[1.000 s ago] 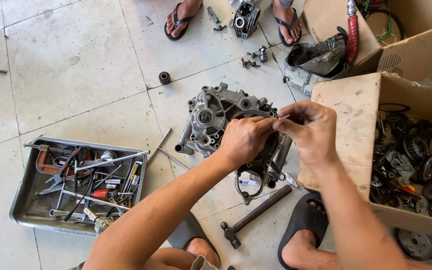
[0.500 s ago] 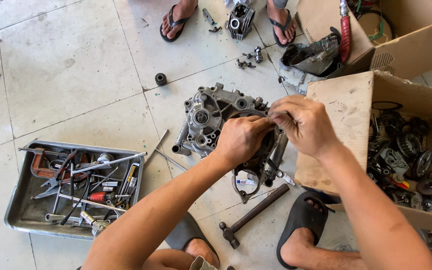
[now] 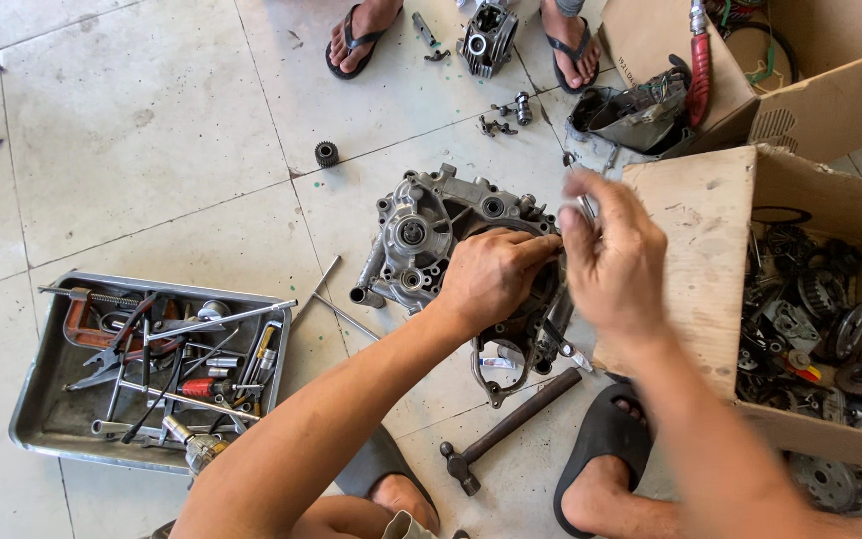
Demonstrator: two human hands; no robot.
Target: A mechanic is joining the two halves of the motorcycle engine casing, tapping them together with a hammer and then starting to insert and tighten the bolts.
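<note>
A grey metal engine case (image 3: 429, 232) lies on the tiled floor in the middle of the view. My left hand (image 3: 493, 276) rests on its right half, fingers curled over the edge of the case. My right hand (image 3: 613, 260) hovers just to the right, slightly blurred, pinching a thin metal piece (image 3: 585, 205) whose tip sticks up above the fingers. The part of the case under both hands is hidden. A gasket or cover outline (image 3: 499, 369) shows below my left hand.
A grey tool tray (image 3: 44, 419) with pliers, wrenches and screwdrivers sits at the left. A hammer (image 3: 511, 429) lies near my sandalled foot (image 3: 606, 439). A cardboard box (image 3: 695, 240) of engine parts stands at right. Another person's feet (image 3: 356, 35) and a cylinder part (image 3: 486, 38) are at top. A small gear (image 3: 326, 154).
My right hand has lifted a little up and to the right, away from my left hand. The left hand stays on the engine case.
</note>
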